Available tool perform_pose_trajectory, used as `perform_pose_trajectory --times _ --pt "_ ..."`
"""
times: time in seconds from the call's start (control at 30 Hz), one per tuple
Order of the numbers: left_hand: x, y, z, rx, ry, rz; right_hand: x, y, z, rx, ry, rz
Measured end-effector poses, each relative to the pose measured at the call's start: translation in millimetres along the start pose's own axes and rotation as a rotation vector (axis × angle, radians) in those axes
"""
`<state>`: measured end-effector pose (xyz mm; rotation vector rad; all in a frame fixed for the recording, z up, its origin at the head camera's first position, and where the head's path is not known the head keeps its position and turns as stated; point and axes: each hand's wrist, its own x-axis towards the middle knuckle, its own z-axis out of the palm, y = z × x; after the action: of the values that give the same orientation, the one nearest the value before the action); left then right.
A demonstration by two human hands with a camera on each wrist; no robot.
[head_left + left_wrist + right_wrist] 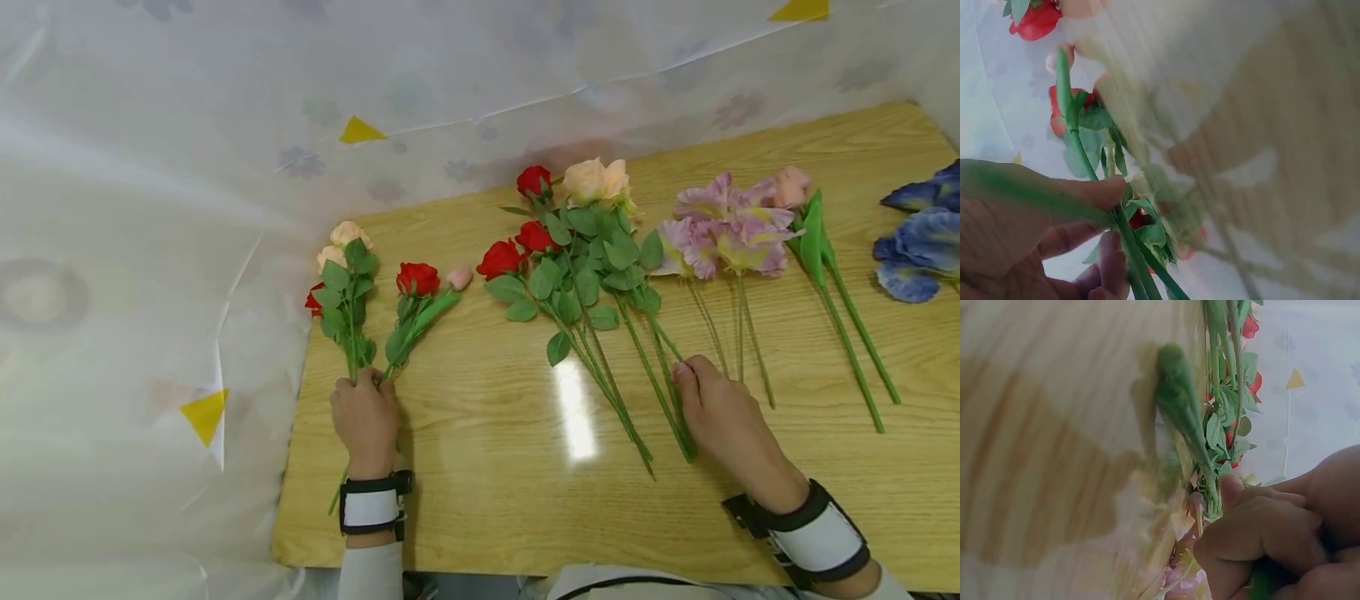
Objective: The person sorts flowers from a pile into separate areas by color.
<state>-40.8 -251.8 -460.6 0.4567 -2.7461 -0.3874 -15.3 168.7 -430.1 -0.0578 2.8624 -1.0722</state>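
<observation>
On the table's left side my left hand [366,421] grips several flower stems [1129,244]. Above it fan out peach roses [347,233], a red rose [417,278] and a pink tulip [459,278]; another red bloom is partly hidden by leaves. My right hand [723,417] pinches a green rose stem [667,336] that runs up into the leaves below the peach roses [595,180] in the middle. Red roses [501,260] lie beside those on the left. The right wrist view shows curled fingers with green between them and stem ends [1175,381] close by.
Pink-purple ruffled flowers [731,225] and pink tulips [791,187] lie right of the middle bunch. Blue flowers [918,250] are at the far right edge. A pale patterned sheet [225,167] with yellow tape borders the wooden table [480,467] at the back and left.
</observation>
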Motion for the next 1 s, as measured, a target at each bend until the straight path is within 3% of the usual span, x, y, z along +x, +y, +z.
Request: perform_pose_trajectory --times 0.13,0.23,0.4,0.6,0.87,1.0 --pt "-0.9 -1.0 -1.0 -0.075 0.018 -0.042 0 1 1 -0.007 -0.011 -0.007" --pt "-1.4 -3.0 0.7 -0.148 0.054 -0.015 -1 1 2 -0.013 -0.008 -0.020" --pt "-0.1 -5.0 4.9 -0.273 0.182 0.064 -3 1 3 -0.023 0.032 -0.039" --pt "7.1 1.5 -1.5 -0.327 0.367 0.098 -2 1 5 -0.059 0.161 -0.123" --pt "6.7 15.7 -19.8 -0.586 0.403 0.019 0 1 7 -0.052 0.280 -0.211" --pt "4.7 25.8 -27.3 -0.690 0.465 0.002 1 -2 8 -0.034 0.317 -0.231"
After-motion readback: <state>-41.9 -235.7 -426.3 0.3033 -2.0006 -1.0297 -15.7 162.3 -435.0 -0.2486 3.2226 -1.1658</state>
